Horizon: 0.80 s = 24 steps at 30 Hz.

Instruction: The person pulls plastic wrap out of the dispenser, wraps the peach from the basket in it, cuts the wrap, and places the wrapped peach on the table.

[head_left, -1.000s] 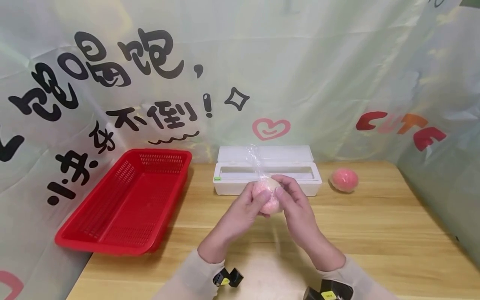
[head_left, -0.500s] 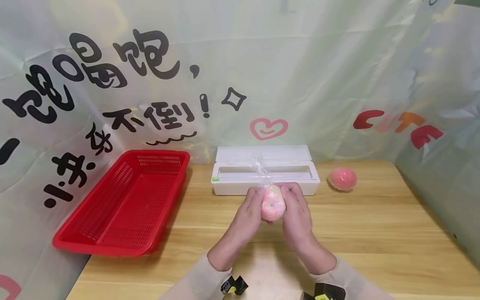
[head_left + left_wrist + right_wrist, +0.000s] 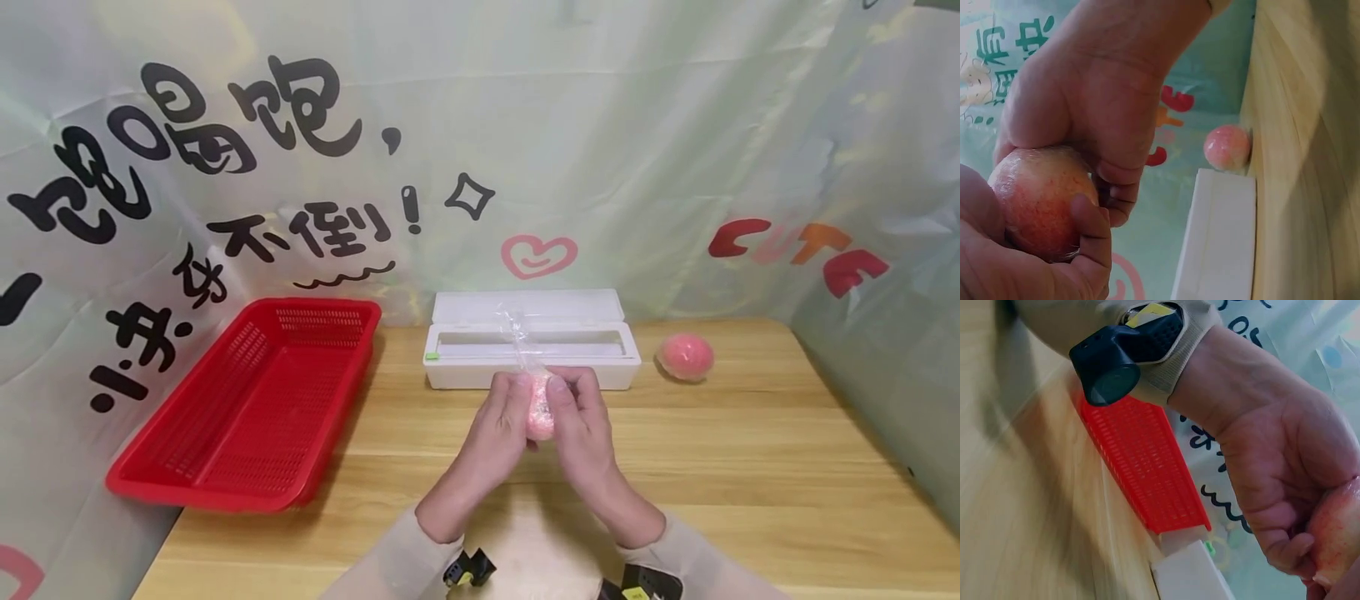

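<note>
Both hands hold one apple wrapped in clear cling film (image 3: 540,408) above the middle of the table. My left hand (image 3: 501,417) grips its left side and my right hand (image 3: 581,417) its right side, thumbs on the near face. A twisted tail of film (image 3: 517,333) rises from the top. In the left wrist view the apple (image 3: 1041,203) shows red and yellow, with the right hand (image 3: 1088,103) curled over it from above. The right wrist view shows the left hand (image 3: 1285,462) around the apple (image 3: 1338,534), which is cut off by the frame edge.
A red plastic basket (image 3: 330,442) stands on the left of the table. Behind the hands sits a white cling film box (image 3: 457,375) with its lid raised. To its right lies another pink-red, shiny wrapped fruit (image 3: 686,357). A printed cloth (image 3: 637,167) hangs behind.
The hands have lowered the apple slightly and turned it. Its dimpled end showed half a second ago; now the thumbs lie closer together across it, covering more of the fruit.
</note>
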Motion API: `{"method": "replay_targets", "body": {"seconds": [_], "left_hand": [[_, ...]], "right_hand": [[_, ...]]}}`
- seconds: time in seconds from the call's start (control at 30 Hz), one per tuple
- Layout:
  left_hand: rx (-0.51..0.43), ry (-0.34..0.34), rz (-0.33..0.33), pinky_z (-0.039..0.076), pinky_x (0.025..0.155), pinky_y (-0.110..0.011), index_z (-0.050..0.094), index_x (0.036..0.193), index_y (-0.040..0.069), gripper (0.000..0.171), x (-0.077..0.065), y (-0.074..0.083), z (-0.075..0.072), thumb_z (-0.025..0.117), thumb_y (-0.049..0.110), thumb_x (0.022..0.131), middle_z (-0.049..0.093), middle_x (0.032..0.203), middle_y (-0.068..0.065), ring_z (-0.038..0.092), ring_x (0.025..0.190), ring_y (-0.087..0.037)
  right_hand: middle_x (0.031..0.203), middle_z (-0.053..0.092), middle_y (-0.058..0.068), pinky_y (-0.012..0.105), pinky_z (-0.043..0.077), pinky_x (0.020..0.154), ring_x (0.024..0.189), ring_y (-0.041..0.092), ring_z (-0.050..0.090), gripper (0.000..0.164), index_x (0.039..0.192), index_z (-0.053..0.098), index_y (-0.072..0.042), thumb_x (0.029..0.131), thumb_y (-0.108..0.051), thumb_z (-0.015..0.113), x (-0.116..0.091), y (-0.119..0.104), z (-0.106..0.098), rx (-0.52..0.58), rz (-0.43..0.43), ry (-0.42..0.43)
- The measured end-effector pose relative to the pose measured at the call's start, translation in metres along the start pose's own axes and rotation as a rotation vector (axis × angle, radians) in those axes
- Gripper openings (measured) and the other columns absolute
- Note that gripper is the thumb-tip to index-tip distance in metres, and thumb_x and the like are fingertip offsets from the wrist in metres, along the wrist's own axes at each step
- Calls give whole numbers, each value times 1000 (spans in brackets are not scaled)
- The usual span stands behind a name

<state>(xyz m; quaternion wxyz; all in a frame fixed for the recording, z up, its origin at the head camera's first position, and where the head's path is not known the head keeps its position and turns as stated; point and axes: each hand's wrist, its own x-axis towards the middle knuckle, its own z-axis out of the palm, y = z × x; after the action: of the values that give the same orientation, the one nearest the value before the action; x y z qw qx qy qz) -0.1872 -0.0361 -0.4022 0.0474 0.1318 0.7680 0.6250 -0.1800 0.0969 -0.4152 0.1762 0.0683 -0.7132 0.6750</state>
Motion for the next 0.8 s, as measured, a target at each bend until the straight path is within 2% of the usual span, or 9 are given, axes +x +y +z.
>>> {"method": "replay_targets", "body": {"seconds": [0.1, 0.2, 0.27, 0.33, 0.43, 0.5, 0.6, 0.67, 0.8], "left_hand": [[-27, -34, 13, 62, 75, -45, 47, 129, 5, 54, 3, 0, -3, 28, 53, 114, 61, 107, -13, 64, 79, -18], [-85, -65, 25, 62, 86, -41, 44, 147, 6, 58, 6, 2, -10, 27, 51, 115, 60, 128, -16, 67, 97, -21], [-139, -56, 30, 61, 94, -41, 37, 160, 10, 60, 6, 3, -15, 26, 48, 115, 56, 143, -18, 67, 110, -27], [-165, -14, 39, 59, 99, -43, 30, 166, 15, 58, 7, 4, -20, 26, 45, 116, 52, 151, -18, 65, 119, -31], [-185, 79, 68, 60, 98, -44, 30, 165, 14, 53, 8, 5, -27, 34, 35, 117, 53, 150, -18, 65, 118, -34], [-179, 127, 89, 61, 94, -44, 37, 161, 12, 48, 9, 6, -29, 42, 26, 116, 55, 144, -16, 65, 115, -32], [-187, 160, 87, 62, 91, -41, 42, 155, 8, 49, 11, 6, -32, 57, 22, 110, 52, 136, -18, 63, 109, -27], [-238, 131, 55, 63, 91, -40, 42, 154, 8, 59, 11, 7, -34, 68, 28, 105, 49, 135, -18, 64, 108, -22], [-464, -93, -29, 62, 95, -41, 41, 155, 2, 77, 12, 7, -41, 75, 41, 98, 53, 140, -22, 70, 109, -21]], "right_hand": [[112, 66, 15, 22, 54, 75, 93, 11, 62, 27, 125, 58, 4, 113, -18, 46, 4, 0, -3, -7, 3, -13], [126, 63, 17, 20, 51, 84, 103, 10, 59, 36, 136, 56, 1, 115, -24, 43, 12, -2, -9, 2, 66, -52], [136, 60, 16, 18, 49, 92, 112, 8, 57, 40, 144, 53, -2, 115, -27, 41, 16, -4, -13, -1, 118, -66], [139, 58, 14, 19, 49, 94, 113, 8, 56, 42, 148, 50, -2, 115, -28, 42, 20, -5, -16, 9, 155, -71], [128, 64, 6, 23, 53, 89, 106, 8, 61, 37, 142, 54, -3, 114, -25, 47, 23, -5, -19, 26, 195, -54], [114, 66, 0, 26, 56, 84, 96, 10, 63, 31, 135, 59, -3, 113, -23, 50, 24, -4, -20, 84, 214, -49], [105, 68, -5, 30, 60, 84, 94, 11, 66, 22, 125, 65, -7, 113, -19, 51, 25, -3, -20, 206, 241, -52], [107, 69, -5, 32, 61, 87, 97, 12, 68, 19, 120, 69, -11, 112, -16, 51, 25, -4, -20, 277, 243, -50], [111, 72, -5, 32, 62, 90, 101, 12, 70, 17, 112, 71, -11, 110, -9, 55, 24, -8, -20, 269, 224, -33]]}}
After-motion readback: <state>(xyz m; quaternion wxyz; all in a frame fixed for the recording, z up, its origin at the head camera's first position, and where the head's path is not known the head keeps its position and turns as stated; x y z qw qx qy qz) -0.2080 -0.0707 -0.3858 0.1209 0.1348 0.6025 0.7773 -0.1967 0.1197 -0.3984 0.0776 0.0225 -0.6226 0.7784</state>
